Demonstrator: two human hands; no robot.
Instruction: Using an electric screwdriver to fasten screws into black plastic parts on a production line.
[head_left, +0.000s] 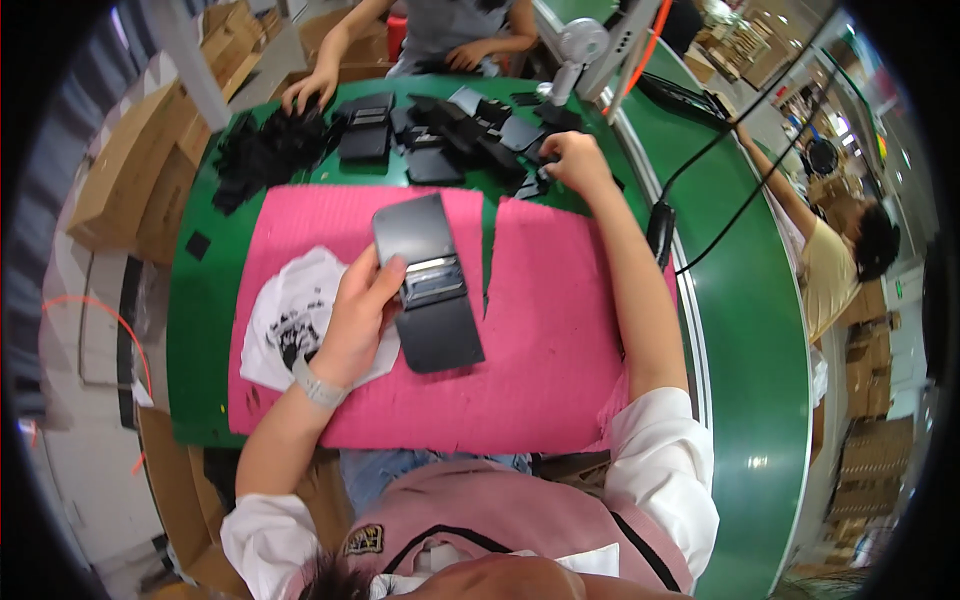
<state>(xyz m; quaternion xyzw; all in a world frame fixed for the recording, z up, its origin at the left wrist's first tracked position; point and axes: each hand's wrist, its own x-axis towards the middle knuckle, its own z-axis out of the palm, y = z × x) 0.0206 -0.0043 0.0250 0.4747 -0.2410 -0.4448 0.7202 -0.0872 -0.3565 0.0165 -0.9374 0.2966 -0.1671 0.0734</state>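
My left hand grips a flat black two-panel piece by its left edge, with the thumb on top. A shiny strip crosses the piece's middle, and it is held above a pink ribbed mat. Beyond the mat my right hand reaches to the right end of a pile of black flat pieces. Its fingers are pinched together, and what lies between them is hidden. Below and beside my left hand, a crumpled white cloth with black bits on it rests on the mat.
A heap of black strips lies at the far left of the green table, touched by a co-worker's hand. A small white fan stands at the back. Cables hang over the right side, near a second green surface.
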